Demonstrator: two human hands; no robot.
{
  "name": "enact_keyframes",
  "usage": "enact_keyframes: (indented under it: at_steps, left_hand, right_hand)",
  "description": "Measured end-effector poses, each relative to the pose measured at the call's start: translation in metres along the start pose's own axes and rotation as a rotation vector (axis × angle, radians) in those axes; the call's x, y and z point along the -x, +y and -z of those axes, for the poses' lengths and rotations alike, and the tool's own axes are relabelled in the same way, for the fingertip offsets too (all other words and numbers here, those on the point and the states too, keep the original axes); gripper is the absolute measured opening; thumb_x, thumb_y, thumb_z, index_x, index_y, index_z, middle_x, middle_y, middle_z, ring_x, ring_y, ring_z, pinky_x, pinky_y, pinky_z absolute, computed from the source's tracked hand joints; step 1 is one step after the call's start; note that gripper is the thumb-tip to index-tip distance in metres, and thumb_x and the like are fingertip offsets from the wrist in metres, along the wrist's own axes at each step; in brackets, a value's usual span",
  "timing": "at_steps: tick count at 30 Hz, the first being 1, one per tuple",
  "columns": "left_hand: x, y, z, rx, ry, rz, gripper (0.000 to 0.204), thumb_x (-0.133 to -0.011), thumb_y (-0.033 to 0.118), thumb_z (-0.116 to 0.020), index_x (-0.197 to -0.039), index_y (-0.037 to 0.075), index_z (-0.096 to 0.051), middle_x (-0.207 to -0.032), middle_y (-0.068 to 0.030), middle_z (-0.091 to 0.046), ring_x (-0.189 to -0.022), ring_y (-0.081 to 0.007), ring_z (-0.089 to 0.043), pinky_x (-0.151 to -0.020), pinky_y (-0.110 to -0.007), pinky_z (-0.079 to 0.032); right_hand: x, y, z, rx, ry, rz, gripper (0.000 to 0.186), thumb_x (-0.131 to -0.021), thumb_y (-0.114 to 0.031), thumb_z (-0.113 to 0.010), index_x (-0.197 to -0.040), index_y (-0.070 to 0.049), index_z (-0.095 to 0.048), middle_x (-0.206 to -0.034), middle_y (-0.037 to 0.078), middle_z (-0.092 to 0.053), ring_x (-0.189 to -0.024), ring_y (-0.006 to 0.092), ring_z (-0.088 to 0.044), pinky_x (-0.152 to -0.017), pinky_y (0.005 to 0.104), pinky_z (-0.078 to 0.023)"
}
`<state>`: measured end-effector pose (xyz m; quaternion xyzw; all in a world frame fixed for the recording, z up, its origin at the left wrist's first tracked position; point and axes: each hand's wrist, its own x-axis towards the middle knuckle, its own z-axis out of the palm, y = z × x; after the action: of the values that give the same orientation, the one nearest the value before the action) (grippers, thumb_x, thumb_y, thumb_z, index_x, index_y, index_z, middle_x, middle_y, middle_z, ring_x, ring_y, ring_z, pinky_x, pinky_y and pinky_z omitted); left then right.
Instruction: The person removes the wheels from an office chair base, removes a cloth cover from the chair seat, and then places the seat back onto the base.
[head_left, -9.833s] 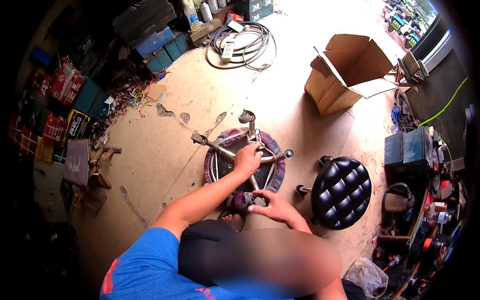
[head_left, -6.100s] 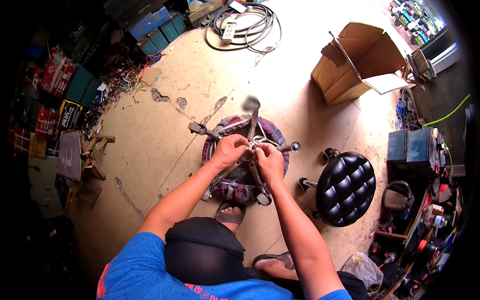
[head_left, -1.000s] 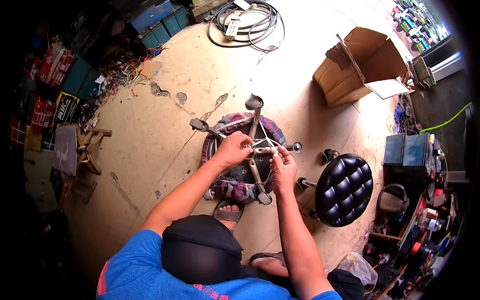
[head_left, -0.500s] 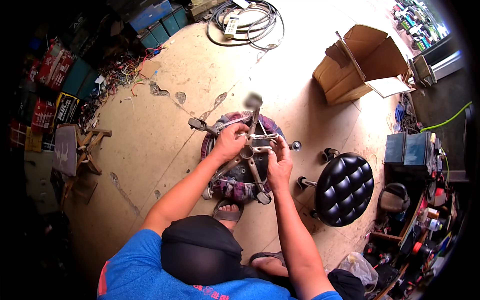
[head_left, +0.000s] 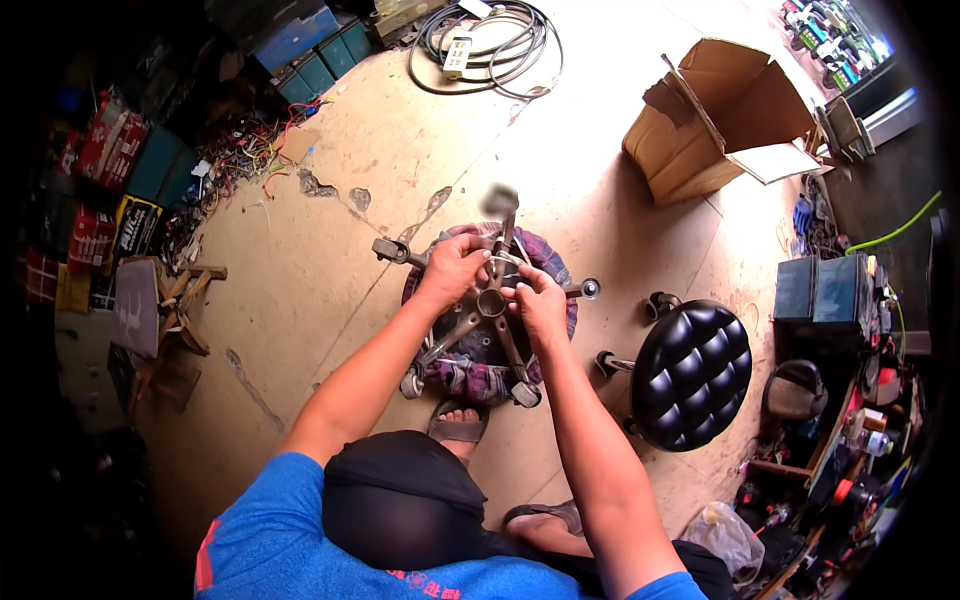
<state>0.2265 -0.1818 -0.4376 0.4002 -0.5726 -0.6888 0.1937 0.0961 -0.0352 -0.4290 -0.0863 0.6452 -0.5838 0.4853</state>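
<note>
In front of me on the floor lies a stool turned upside down, its star-shaped metal caster base [head_left: 491, 302] facing up. A plaid cloth cover [head_left: 470, 382] is bunched around the seat's rim, and the dark seat underside shows between the legs. Above the hub, my left hand [head_left: 455, 270] pinches a pale cord [head_left: 508, 259] from the left side. The fingers of my right hand [head_left: 541, 306] are closed on the same cord from the right. Where the cord's ends run is partly hidden by my fingers and the legs.
A black tufted round stool [head_left: 692, 376] with casters stands at right. Beyond it are an open cardboard box [head_left: 690, 130] and a coiled cable [head_left: 485, 48] with a power strip. A small wooden stool [head_left: 140, 308] and loose wires [head_left: 250, 150] sit at left; crowded shelves [head_left: 800, 470] line the right.
My right hand has moved left, closer to my left hand. Both hands now work over the hub with the cord drawn into a shorter span between them.
</note>
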Motion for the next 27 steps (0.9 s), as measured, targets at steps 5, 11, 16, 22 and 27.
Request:
enact_keyframes:
  at_steps: [5, 11, 16, 22, 27]
  left_hand:
    - [0.005, 0.001, -0.002, 0.153, 0.018, 0.097, 0.022, -0.107, 0.01, -0.069, -0.124, -0.003, -0.068, -0.088, -0.005, -0.075, -0.068, -0.0097, -0.07, -0.055, -0.019, -0.051]
    - [0.009, 0.0, 0.0, 0.15, -0.013, 0.126, 0.018, -0.105, 0.01, -0.073, -0.119, 0.0, -0.071, -0.097, -0.0055, -0.078, -0.076, -0.009, -0.072, -0.062, -0.021, -0.054]
    - [0.016, 0.002, -0.009, 0.112, -0.022, 0.056, 0.016, -0.103, 0.01, -0.075, -0.117, 0.002, -0.073, -0.101, -0.0044, -0.079, -0.083, -0.0077, -0.07, -0.073, -0.023, -0.056]
    - [0.018, 0.003, -0.006, 0.172, -0.05, 0.041, 0.017, -0.105, 0.013, -0.073, -0.118, 0.002, -0.071, -0.107, -0.0061, -0.08, -0.087, -0.0079, -0.071, -0.074, -0.023, -0.057]
    - [0.014, 0.006, -0.011, 0.144, -0.041, 0.035, 0.018, -0.107, 0.016, -0.071, -0.121, 0.003, -0.068, -0.108, -0.0066, -0.08, -0.084, -0.0074, -0.071, -0.07, -0.023, -0.058]
  right_hand:
    - [-0.006, 0.009, 0.008, -0.19, 0.024, -0.056, 0.042, -0.102, -0.003, -0.062, -0.143, 0.006, -0.061, -0.109, 0.012, -0.078, -0.091, 0.0166, -0.079, -0.071, 0.0256, -0.061]
    - [0.012, 0.005, -0.007, 0.149, 0.091, 0.164, 0.025, -0.102, -0.014, -0.074, -0.121, 0.002, -0.077, -0.101, 0.009, -0.081, -0.088, 0.0131, -0.077, -0.077, 0.029, -0.061]
    - [0.015, 0.0, -0.014, 0.237, 0.025, 0.212, 0.021, -0.103, -0.01, -0.075, -0.121, -0.001, -0.077, -0.102, 0.002, -0.079, -0.09, 0.0079, -0.072, -0.076, 0.0254, -0.057]
    - [0.019, 0.0, -0.021, 0.196, 0.055, 0.236, 0.021, -0.099, -0.001, -0.074, -0.12, 0.0, -0.076, -0.107, 0.004, -0.079, -0.095, 0.0101, -0.073, -0.089, 0.0282, -0.058]
    - [0.014, 0.005, -0.017, 0.264, 0.069, 0.247, 0.024, -0.099, -0.002, -0.074, -0.123, -0.001, -0.076, -0.109, 0.006, -0.081, -0.097, 0.0106, -0.074, -0.09, 0.0288, -0.059]
